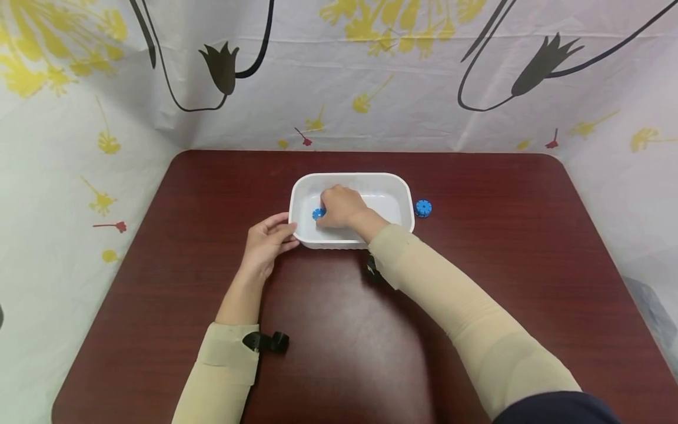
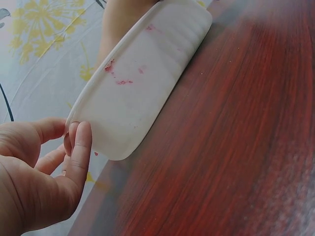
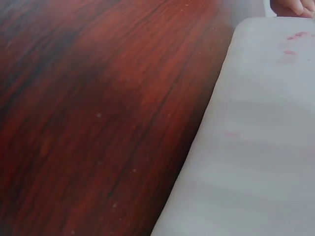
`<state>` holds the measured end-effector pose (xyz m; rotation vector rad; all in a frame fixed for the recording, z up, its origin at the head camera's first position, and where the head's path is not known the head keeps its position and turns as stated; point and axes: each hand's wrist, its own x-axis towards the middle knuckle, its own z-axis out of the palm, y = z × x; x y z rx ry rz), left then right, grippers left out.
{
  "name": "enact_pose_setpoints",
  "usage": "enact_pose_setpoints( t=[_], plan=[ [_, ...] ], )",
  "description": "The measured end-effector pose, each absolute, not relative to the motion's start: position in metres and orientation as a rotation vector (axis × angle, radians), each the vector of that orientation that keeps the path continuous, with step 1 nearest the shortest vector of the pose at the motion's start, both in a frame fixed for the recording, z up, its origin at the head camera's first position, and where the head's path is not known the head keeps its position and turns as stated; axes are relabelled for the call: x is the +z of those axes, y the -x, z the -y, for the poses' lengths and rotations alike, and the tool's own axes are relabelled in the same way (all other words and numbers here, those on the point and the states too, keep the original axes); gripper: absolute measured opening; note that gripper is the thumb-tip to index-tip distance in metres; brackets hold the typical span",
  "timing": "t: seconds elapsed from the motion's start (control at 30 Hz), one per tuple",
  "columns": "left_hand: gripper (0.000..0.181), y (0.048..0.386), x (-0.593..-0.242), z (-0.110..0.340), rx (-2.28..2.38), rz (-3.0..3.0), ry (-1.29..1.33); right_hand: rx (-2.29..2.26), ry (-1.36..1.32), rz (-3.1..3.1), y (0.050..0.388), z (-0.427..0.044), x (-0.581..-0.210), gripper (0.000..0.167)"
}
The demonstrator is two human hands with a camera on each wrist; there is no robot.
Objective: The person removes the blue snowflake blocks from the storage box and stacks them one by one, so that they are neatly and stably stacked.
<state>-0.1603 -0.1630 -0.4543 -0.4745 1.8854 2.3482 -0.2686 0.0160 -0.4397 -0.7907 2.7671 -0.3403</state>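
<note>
A white plastic tray (image 1: 386,203) sits toward the far side of the table, its outer wall (image 2: 142,73) marked with pink-red stains in the left wrist view. My left hand (image 1: 266,242) holds its left end, thumb and fingers at the rim. My right hand (image 1: 343,207) reaches inside, left of the tray's middle, its curled fingers pinching a blue notched disc (image 1: 317,214) partly hidden by the hand. Just outside the right end lies a small stack of blue notched discs (image 1: 423,208). The right wrist view shows the tray wall (image 3: 256,128) but not the right hand's fingers.
The dark red wood-grain table (image 1: 328,330) has rounded far corners. A white cloth (image 1: 397,112) with yellow and grey plant prints hangs behind it and along the sides. A black strap (image 1: 266,342) is on the left sleeve.
</note>
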Motion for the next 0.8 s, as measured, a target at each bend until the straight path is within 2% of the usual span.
enact_pose_setpoints(
  t=[0.8],
  plan=[
    [0.041,0.1599,-0.4532,0.1631,2.345,-1.878,0.488,-0.197,0.823,-2.858,0.2669,-0.0185,-0.438,0.035]
  ],
)
